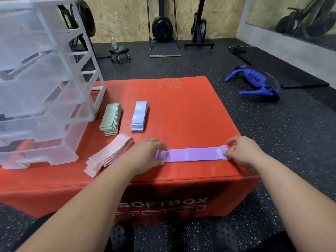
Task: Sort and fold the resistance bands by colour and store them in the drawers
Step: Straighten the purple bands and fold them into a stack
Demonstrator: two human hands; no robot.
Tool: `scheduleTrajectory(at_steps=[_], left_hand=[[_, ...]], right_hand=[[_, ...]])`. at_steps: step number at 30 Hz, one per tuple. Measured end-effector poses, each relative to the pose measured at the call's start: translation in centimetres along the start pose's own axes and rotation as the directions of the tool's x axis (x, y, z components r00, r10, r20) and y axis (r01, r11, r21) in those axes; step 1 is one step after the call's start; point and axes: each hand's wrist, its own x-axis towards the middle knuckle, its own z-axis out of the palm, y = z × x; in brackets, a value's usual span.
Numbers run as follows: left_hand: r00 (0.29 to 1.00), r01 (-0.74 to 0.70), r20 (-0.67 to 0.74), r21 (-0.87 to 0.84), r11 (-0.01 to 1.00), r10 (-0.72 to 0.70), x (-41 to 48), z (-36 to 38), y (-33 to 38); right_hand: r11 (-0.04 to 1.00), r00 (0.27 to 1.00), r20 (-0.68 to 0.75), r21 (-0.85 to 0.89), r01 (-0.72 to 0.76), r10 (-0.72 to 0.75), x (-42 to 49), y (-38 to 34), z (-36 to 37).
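A purple resistance band (190,154) lies flat and stretched out near the front edge of the red soft box (181,110). My left hand (147,153) pinches its left end, and my right hand (241,151) pinches its right end by the white label. Three stacks of bands lie to the left: pink (109,153) nearest, green (111,119) behind it, light blue (139,116) beside the green. A clear plastic drawer unit (45,84) stands on the box's left side, its drawers pulled partly out.
Dark rubber gym floor surrounds the box. A blue training bag (254,82) lies on the floor to the right. Exercise machines (162,28), a small rolling stool (119,51) with a bottle, and a black mat (283,68) sit further back.
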Motion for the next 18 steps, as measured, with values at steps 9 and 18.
scheduleTrajectory(at_steps=[9,18], left_hand=[[1.000,0.006,0.029,-0.024,1.000,-0.005,0.2,0.0,-0.1],[0.999,0.021,0.031,0.014,1.000,-0.022,1.1,0.3,1.1]], right_hand=[[0.992,0.990,0.059,-0.041,-0.123,0.126,-0.9,-2.1,-1.0],[0.895,0.991,0.125,0.436,-0.090,0.038,-3.3,-4.1,-3.2]])
